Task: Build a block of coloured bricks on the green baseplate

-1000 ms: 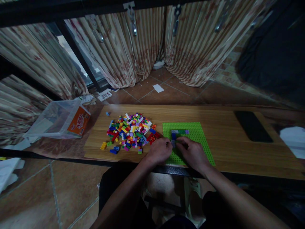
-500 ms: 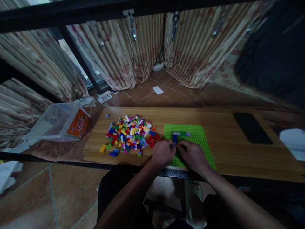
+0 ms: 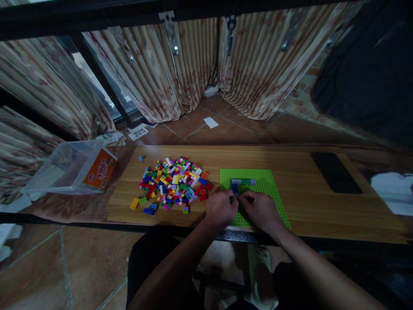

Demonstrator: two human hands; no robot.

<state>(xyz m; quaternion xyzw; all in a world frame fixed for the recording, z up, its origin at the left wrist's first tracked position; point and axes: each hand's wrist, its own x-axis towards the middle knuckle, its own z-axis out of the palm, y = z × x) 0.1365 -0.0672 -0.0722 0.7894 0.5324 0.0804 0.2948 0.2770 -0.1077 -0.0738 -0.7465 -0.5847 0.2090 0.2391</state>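
A light green studded baseplate (image 3: 274, 202) lies on the wooden table. On it, a row of toy bricks (image 3: 243, 181) runs grey, green and pale purple. Below the row's left end, a blue toy brick (image 3: 235, 188) extends toward me. My left hand (image 3: 222, 209) has closed fingers at the near end of this blue, over the plate's left edge. From the other side, my right hand (image 3: 262, 209) pinches at the same spot. Both sets of fingertips nearly meet there and hide part of what they grip.
A heap of mixed toy bricks (image 3: 174, 181) spreads left of the plate, with several strays around it. Farther left stands a clear plastic bin (image 3: 64, 172) with an orange label. A dark flat slab (image 3: 335, 172) lies on the table (image 3: 300, 172) at right.
The whole view has shifted slightly, so things appear a little farther left. Both hands stay at the same place on the baseplate, still closed at the blue brick.
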